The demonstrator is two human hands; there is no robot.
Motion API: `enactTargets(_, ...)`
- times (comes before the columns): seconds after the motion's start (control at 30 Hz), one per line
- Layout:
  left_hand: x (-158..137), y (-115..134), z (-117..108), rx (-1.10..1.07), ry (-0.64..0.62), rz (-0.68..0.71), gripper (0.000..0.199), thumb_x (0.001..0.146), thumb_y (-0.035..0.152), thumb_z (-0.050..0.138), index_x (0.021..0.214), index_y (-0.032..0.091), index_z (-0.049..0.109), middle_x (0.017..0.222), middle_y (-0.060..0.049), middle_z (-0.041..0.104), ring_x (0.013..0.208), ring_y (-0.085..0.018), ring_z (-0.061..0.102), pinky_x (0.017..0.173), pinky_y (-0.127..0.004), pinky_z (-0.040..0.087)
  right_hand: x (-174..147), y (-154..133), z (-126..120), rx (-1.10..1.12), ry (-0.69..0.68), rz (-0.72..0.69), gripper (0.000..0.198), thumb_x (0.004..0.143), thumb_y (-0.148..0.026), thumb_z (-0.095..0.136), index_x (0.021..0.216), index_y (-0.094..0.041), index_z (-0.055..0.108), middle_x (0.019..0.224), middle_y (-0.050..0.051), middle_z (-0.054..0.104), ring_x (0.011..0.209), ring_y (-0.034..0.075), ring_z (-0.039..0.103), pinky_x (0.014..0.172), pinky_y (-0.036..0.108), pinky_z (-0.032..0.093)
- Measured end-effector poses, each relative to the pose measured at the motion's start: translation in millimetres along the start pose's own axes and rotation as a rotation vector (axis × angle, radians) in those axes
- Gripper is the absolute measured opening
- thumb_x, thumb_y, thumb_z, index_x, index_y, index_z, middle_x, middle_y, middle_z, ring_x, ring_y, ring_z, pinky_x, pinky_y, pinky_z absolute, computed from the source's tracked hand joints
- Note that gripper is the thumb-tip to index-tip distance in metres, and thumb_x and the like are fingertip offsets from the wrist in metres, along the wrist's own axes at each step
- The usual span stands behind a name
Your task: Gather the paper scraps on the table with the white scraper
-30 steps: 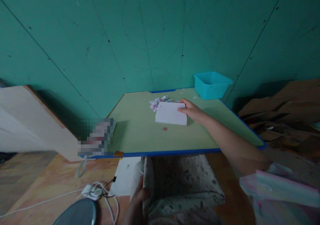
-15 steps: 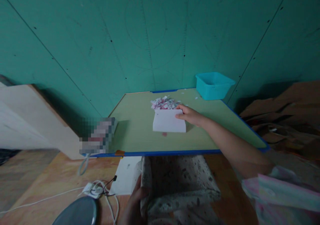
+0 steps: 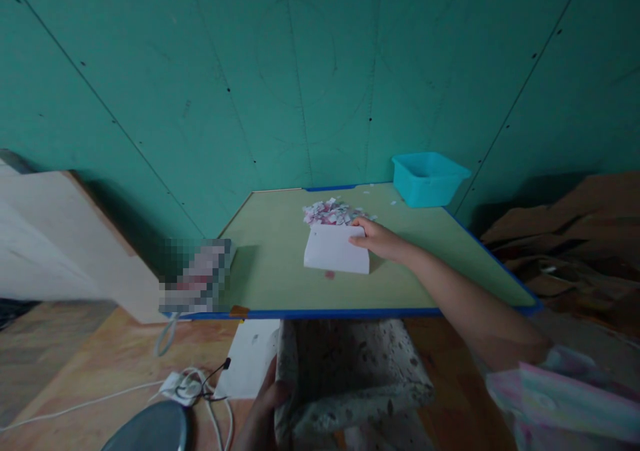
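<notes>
A folded-looking sheet of white paper or card (image 3: 333, 249) is pinched at its right upper corner by my right hand (image 3: 377, 237). It stands tilted on the pale green tabletop (image 3: 270, 257), its far edge against a heap of small pink and white paper scraps (image 3: 330, 211). Below the table's front edge, my left hand (image 3: 270, 397) grips the left side of a speckled grey-white bin (image 3: 360, 404). The bin's mouth lies under the table edge and its inside is dark. Most fingers of my left hand are hidden behind the bin wall.
A turquoise plastic basket (image 3: 430, 181) sits at the back right corner, with a few loose scraps nearby. A blurred-out box (image 3: 200, 277) stands at the left edge. White cables (image 3: 187, 387) and a dark round stool seat (image 3: 150, 427) are lower left; cardboard (image 3: 575, 224) is piled right.
The view has tilted slightly upward, so the table appears lower. The bin has shifted a little left with my left hand. The paper has moved slightly toward me in my right hand.
</notes>
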State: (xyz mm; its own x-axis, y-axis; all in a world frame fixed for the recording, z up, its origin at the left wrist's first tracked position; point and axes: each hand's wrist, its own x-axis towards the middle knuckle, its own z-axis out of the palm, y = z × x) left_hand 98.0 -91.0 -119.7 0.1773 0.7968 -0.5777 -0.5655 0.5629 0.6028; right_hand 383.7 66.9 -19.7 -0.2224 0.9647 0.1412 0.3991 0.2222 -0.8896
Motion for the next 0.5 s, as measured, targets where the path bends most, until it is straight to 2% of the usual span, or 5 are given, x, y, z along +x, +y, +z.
enactTargets(0.2,-7.0,-4.7,-0.7,-0.066,0.073,0.01,0.061,0.052,0.019,0.07,0.108,0.038,0.054,0.097,0.005,0.07,0.111,-0.028,0.05,0.079,-0.034,0.05,-5.8,-8.4,2.0,-0.015,-0.088,0.009,0.023,0.071,-0.031,0.053,0.088,-0.019,0.043,0.074,-0.001,0.054,0.066,0.012,0.051,0.055,0.023,0.036)
enactTargets(0.33,-4.0,-0.9,3.2,-0.063,0.049,0.044,0.073,0.047,0.01,0.069,0.114,0.033,0.051,0.092,0.001,0.071,0.108,-0.031,0.053,0.076,-0.036,0.051,-9.3,-11.8,3.2,0.033,-0.166,0.004,0.022,0.072,-0.032,0.053,0.088,-0.02,0.042,0.074,-0.002,0.051,0.065,0.012,0.049,0.055,0.023,0.036)
enactTargets(0.5,-2.6,7.4,11.3,-0.043,-0.014,0.024,0.08,0.048,0.012,0.068,0.122,0.031,0.043,0.093,-0.003,0.071,0.093,-0.033,0.061,0.067,-0.04,0.052,-8.7,-10.9,4.1,0.149,-0.187,0.038,0.024,0.072,-0.031,0.053,0.089,-0.02,0.041,0.076,-0.001,0.052,0.066,0.012,0.051,0.056,0.024,0.038)
